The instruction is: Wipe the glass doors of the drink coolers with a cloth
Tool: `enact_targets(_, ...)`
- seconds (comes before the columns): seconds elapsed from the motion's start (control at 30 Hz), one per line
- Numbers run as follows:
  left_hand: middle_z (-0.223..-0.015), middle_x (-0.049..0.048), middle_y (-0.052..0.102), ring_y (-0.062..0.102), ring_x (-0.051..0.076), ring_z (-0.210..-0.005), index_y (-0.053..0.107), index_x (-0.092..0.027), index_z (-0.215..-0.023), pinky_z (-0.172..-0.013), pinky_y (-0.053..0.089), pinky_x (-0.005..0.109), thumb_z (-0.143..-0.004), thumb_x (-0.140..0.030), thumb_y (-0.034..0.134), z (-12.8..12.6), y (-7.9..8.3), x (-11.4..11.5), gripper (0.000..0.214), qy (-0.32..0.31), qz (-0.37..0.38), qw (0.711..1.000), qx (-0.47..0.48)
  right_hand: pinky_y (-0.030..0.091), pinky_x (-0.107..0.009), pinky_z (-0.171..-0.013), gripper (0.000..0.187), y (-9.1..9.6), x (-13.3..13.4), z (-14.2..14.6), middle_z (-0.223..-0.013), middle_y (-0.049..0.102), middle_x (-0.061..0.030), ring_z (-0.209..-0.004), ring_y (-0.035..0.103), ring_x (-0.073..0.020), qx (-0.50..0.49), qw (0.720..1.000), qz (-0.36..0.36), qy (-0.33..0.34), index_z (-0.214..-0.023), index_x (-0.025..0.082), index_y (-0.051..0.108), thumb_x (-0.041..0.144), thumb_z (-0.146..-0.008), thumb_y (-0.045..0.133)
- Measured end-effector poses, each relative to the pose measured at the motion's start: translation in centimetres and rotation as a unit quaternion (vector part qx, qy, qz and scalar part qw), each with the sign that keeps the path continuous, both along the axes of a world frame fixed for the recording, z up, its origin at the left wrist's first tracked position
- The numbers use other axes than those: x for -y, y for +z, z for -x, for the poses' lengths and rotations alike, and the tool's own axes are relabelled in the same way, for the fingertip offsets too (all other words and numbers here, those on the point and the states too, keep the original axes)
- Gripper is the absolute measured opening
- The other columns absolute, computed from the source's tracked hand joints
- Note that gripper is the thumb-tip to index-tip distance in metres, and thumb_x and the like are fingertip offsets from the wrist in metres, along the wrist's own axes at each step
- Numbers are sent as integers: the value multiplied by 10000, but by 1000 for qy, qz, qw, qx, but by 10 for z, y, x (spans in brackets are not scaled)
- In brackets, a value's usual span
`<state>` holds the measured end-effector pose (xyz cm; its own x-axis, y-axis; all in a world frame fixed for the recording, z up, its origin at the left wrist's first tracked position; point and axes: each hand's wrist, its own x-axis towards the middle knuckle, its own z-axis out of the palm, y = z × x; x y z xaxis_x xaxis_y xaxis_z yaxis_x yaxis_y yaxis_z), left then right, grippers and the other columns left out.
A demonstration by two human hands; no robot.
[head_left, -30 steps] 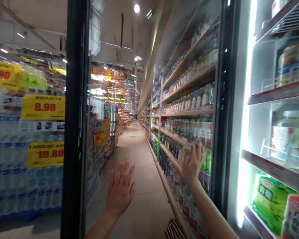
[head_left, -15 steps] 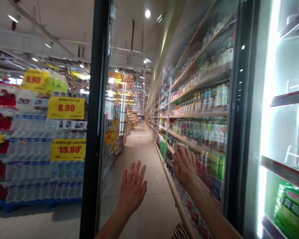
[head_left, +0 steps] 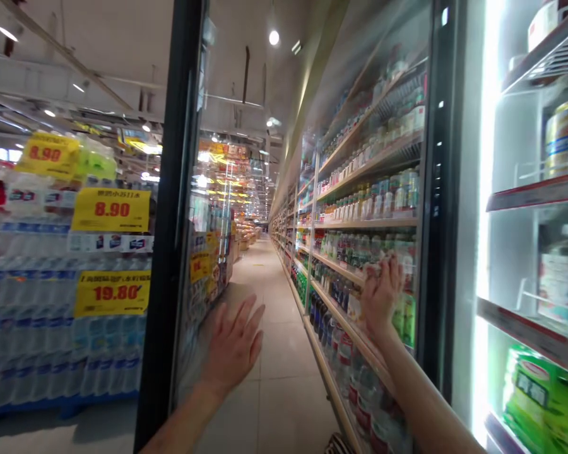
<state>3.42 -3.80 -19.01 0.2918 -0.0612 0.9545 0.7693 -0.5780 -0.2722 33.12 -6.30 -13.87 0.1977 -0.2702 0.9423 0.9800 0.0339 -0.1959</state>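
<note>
A glass cooler door [head_left: 171, 189] with a dark frame stands open in front of me. My left hand [head_left: 231, 347] is at the lower left part of the pane, fingers spread, holding nothing; it seems to rest on the glass. Higher up and to the right, my right hand [head_left: 381, 299] has its fingers bent over a small pale cloth [head_left: 372, 271] against the pane. Motion blurs the cloth, and the hand covers part of it.
To the right is a lit cooler with wire shelves [head_left: 539, 318], bottles, cans and a green pack [head_left: 542, 394]. At left, stacked water bottles [head_left: 38, 328] carry yellow price signs [head_left: 112, 209]. An aisle floor [head_left: 260, 277] and long drink shelves show in the pane.
My right hand has moved up and to the right across the pane with the cloth. My left hand has shifted slightly left. The view has turned a little to the right.
</note>
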Motion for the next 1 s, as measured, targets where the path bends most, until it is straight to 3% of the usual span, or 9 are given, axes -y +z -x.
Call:
enact_targets(0.07, -1329, 115, 497, 372, 234, -1294, 519, -189, -1226, -1113, 162, 445, -858, -310, 471, -1, 30, -1, 390, 17, 4, 1000, 10, 314, -540, -1043, 449, -1, 0, 7, -1350, 454, -169, -1347, 280, -288, 65, 998, 23, 4, -1291, 119, 458, 212, -855, 397)
enact_targets(0.17, -1406, 115, 402, 275, 265, -1349, 483, -182, -1268, -1108, 144, 485, -860, -335, 462, -7, 73, -2, 436, 38, 15, 999, 12, 317, -493, -1057, 459, -4, 0, 13, -1307, 511, -121, -1349, 288, -254, 218, 972, 86, 7, -1295, 169, 453, 185, -838, 434)
enact_targets(0.27, -1450, 106, 326, 219, 265, -1371, 410, -186, -1331, -1108, 120, 498, -869, -338, 443, -13, 97, -5, 487, 52, 23, 998, 17, 304, -506, -1059, 442, 8, 1, -9, -1315, 498, -148, -1337, 306, -262, 152, 986, 66, 0, -1273, 132, 477, 195, -841, 408)
enact_targets(0.4, -1467, 100, 286, 186, 256, -1381, 329, -198, -1382, -1114, 105, 490, -876, -328, 436, -16, 97, -10, 534, 51, 20, 998, 30, 300, -558, -1039, 457, 28, 2, -44, -1328, 462, -199, -1307, 337, -291, -60, 998, -22, -2, -1246, 76, 499, 233, -847, 341)
enact_targets(0.6, -1468, 95, 276, 180, 250, -1382, 252, -227, -1415, -1118, 92, 494, -870, -321, 457, -16, 92, -15, 590, 36, 1, 999, 40, 312, -519, -1053, 427, 30, 5, -58, -1325, 486, -130, -1330, 305, -257, 115, 989, 88, 19, -1241, 148, 508, 265, -843, 404)
enact_targets(0.77, -1461, 102, 288, 188, 244, -1380, 324, -212, -1385, -1122, 100, 485, -867, -330, 461, -17, 92, -15, 548, 40, 5, 998, 43, 305, -545, -1047, 457, 50, 1, -60, -1322, 470, -190, -1314, 329, -279, -24, 999, -26, -15, -1226, 72, 516, 235, -839, 335)
enact_targets(0.87, -1461, 100, 288, 190, 235, -1380, 338, -210, -1377, -1123, 101, 479, -870, -309, 452, -16, 92, -15, 529, 43, 0, 998, 43, 318, -506, -1056, 445, 52, -2, -36, -1329, 479, -154, -1343, 286, -254, 114, 993, 36, 1, -1246, 106, 503, 229, -842, 364)
enact_targets(0.93, -1460, 97, 291, 192, 234, -1379, 338, -213, -1378, -1124, 99, 479, -868, -311, 454, -16, 92, -15, 532, 41, -2, 998, 45, 319, -470, -1068, 444, 54, -3, -22, -1325, 495, -108, -1349, 283, -222, 232, 968, 92, 21, -1265, 159, 490, 219, -837, 386)
enact_targets(1.0, -1456, 96, 299, 193, 237, -1379, 346, -213, -1374, -1125, 99, 479, -866, -323, 456, -16, 91, -16, 532, 42, -2, 998, 47, 314, -469, -1071, 448, 61, -4, -20, -1318, 503, -98, -1342, 295, -218, 252, 963, 94, 30, -1266, 177, 491, 220, -832, 391)
